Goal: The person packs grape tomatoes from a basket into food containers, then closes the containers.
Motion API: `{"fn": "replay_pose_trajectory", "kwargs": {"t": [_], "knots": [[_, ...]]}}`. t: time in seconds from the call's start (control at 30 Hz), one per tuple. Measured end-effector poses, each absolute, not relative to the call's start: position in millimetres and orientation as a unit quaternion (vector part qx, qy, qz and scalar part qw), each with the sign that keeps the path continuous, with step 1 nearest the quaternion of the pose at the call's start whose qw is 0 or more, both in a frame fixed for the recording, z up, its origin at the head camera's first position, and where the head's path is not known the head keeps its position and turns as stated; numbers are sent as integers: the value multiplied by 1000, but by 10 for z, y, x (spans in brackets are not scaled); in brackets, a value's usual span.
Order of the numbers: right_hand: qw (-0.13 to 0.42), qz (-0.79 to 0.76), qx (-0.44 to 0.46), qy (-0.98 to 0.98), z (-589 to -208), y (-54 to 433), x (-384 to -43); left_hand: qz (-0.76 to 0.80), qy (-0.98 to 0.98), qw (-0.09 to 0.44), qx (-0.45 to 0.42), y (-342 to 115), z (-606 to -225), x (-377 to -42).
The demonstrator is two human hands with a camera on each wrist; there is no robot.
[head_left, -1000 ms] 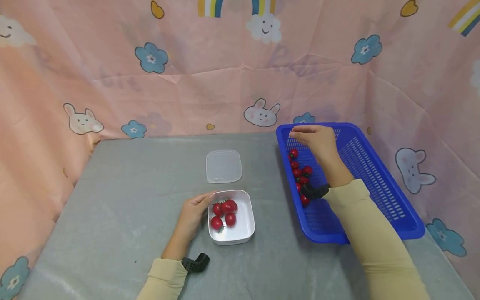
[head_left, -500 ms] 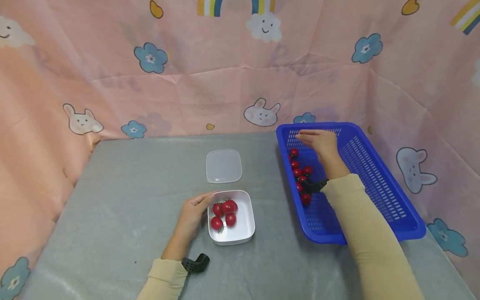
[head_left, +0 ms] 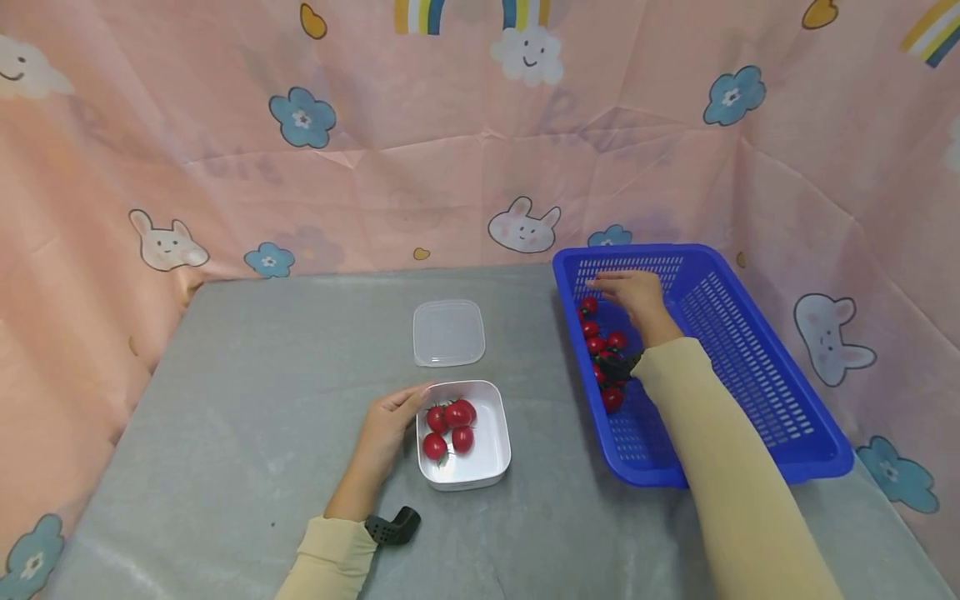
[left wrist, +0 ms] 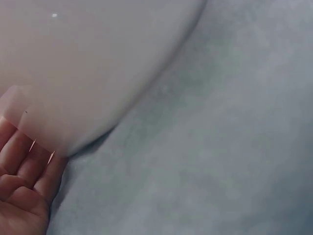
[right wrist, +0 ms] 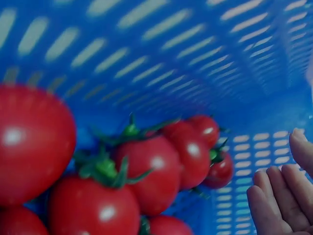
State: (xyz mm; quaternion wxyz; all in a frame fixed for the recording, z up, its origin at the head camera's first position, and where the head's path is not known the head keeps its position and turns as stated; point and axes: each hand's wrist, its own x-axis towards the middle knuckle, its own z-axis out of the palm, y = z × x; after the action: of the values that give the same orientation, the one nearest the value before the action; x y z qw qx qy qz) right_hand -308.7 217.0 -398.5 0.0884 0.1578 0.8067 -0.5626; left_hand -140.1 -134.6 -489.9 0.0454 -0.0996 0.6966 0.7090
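Observation:
A square white box [head_left: 491, 446] stands on the table with several cherry tomatoes [head_left: 435, 447] at its left side. My left hand [head_left: 384, 425] touches the box's left wall from outside; in the left wrist view its fingers [left wrist: 46, 171] lie against the pale wall. On the right, my right hand [head_left: 636, 298] reaches down inside a blue slotted basket [head_left: 750, 367] and holds nothing. Below and beside that hand, more cherry tomatoes [head_left: 590, 330] with green stems line the basket's left side. The right wrist view shows these tomatoes [right wrist: 151, 171] close up, apart from the extended fingers [right wrist: 274, 196].
A clear square lid [head_left: 448, 333] lies flat behind the white box. Grey cloth [head_left: 277, 400] covers the table. A pink printed curtain [head_left: 420, 175] hangs at the back and both sides. The basket has a raised rim all round.
My right hand has lowered into the basket, towards the tomatoes and nearer to me. The left hand, the box and its tomatoes have stayed where they were.

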Motion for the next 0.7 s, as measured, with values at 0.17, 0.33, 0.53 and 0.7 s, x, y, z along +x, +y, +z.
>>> {"fn": "replay_pose_trajectory", "kwargs": {"t": [0.17, 0.33, 0.53, 0.7], "knots": [[105, -553, 166, 809, -4052, 2205, -3092, 710, 696, 49, -100, -1357, -4904, -1401], [114, -543, 166, 816, -4100, 2231, -3098, 710, 696, 47, -100, -1359, -4905, -1401], [109, -539, 156, 820, -4155, 2212, -3110, 710, 696, 46, -97, -1358, -4908, -1400], [91, -534, 155, 826, -4188, 2176, -3104, 707, 699, 45, -96, -1364, -4910, -1402]]}}
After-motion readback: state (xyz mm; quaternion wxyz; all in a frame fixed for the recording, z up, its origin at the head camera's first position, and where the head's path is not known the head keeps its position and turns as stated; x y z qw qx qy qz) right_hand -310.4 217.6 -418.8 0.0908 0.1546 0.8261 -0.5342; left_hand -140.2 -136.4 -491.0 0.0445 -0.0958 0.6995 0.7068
